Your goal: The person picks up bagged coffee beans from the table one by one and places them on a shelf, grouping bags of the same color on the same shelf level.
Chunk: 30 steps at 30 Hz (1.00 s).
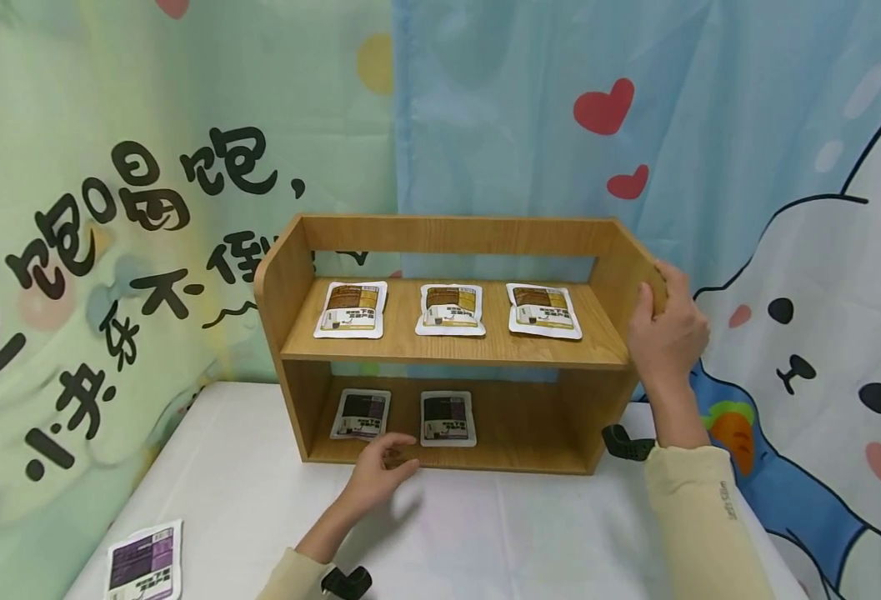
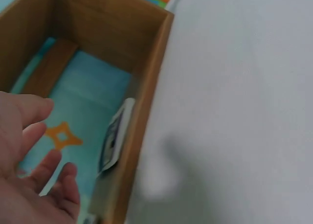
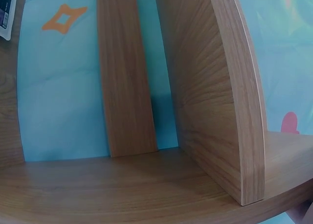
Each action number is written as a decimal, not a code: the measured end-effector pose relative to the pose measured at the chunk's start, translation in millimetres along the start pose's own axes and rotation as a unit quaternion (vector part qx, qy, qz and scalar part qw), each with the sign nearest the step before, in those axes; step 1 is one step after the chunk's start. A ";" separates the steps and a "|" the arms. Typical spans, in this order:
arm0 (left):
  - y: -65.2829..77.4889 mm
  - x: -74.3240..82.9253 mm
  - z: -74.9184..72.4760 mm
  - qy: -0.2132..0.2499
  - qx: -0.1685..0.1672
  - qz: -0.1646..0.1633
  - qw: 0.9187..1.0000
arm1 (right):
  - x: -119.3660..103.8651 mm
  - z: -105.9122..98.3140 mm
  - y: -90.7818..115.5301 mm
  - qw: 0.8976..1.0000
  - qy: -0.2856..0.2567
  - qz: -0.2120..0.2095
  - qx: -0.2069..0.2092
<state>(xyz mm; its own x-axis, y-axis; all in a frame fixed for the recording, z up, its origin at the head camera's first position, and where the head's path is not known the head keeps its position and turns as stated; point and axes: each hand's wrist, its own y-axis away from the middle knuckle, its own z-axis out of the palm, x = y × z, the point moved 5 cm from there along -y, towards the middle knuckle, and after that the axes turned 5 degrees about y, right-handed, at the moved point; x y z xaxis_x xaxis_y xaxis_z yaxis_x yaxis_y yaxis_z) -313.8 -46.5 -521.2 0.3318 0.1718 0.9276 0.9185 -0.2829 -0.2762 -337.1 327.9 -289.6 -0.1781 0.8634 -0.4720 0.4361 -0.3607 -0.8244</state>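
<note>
A two-tier wooden shelf (image 1: 455, 235) stands on the white table. My right hand (image 1: 668, 329) grips its right side panel near the top, thumb on the front edge. On the lower tier lie two dark-labelled flat pouches, a left one (image 1: 361, 414) and a middle one (image 1: 448, 418). In front of these, at the lower board's front edge, my left hand (image 1: 380, 475) holds nothing, its fingers loosely bent. The left wrist view shows that hand (image 2: 29, 160) apart from a pouch (image 2: 116, 136). Three pouches with brown-yellow labels, left (image 1: 350, 310), middle (image 1: 451, 310) and right (image 1: 543, 310), line the upper tier.
A purple-labelled pouch (image 1: 143, 562) lies on the white tabletop (image 1: 237, 467) at the front left. Printed curtains (image 1: 500, 108) hang behind and beside the shelf. In the right wrist view, the middle board (image 3: 205, 87) divides the two tiers.
</note>
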 end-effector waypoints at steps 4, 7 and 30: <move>16.4 5.0 -22.0 -0.012 0.021 -0.013 1.000 | -2.0 0.5 -2.5 1.000 -0.003 -0.008 0.001; 30.5 7.2 -39.8 -0.026 0.050 -0.031 0.998 | -1.6 0.3 -3.1 1.000 0.000 0.000 -0.004; 152.1 27.1 -193.8 -0.286 0.193 -0.176 0.922 | 2.4 -1.3 -3.2 1.000 0.005 0.008 -0.001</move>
<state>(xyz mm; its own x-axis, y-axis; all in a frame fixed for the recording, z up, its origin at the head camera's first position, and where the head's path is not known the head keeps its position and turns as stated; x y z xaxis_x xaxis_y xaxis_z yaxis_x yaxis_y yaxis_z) -206.7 -267.7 -489.2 -0.0438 0.6897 0.7228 0.9624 0.2233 -0.1548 -337.7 331.6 -287.7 -0.1611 0.8611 -0.4822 0.4400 -0.3747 -0.8161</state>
